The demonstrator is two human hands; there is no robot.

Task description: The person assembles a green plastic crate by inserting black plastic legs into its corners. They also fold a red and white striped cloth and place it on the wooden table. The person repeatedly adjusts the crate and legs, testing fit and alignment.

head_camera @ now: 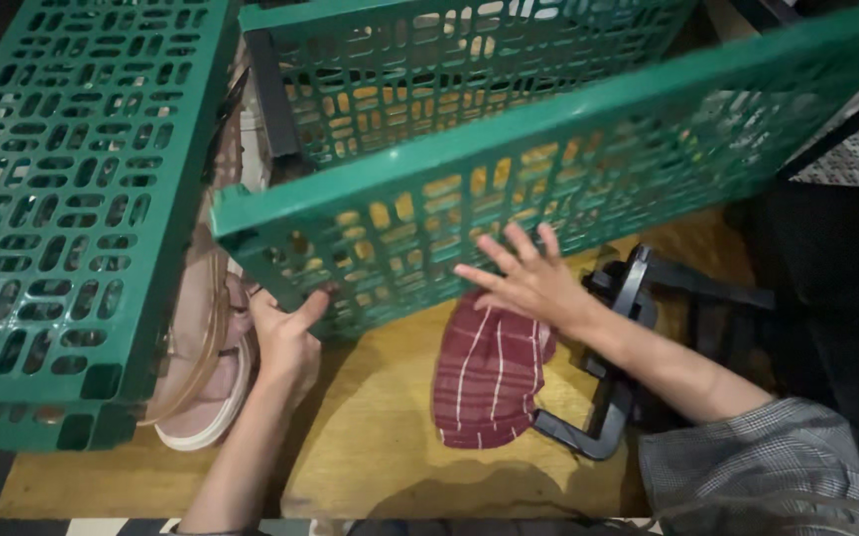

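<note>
I see matt green plastic lattice on the crate (509, 189), soft striped red cloth (489, 372), a smooth, worn wooden tabletop (370, 437), and a black plastic clamp (608, 417).

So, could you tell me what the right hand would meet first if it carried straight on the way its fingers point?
Most likely the green lattice crate panel: the right hand is open, fingers spread toward it, apparently just short of it, though depth is unclear.

A red striped cloth (489, 372) lies beside a black clamp (613, 397) and a pink shoe (206, 397).
</note>
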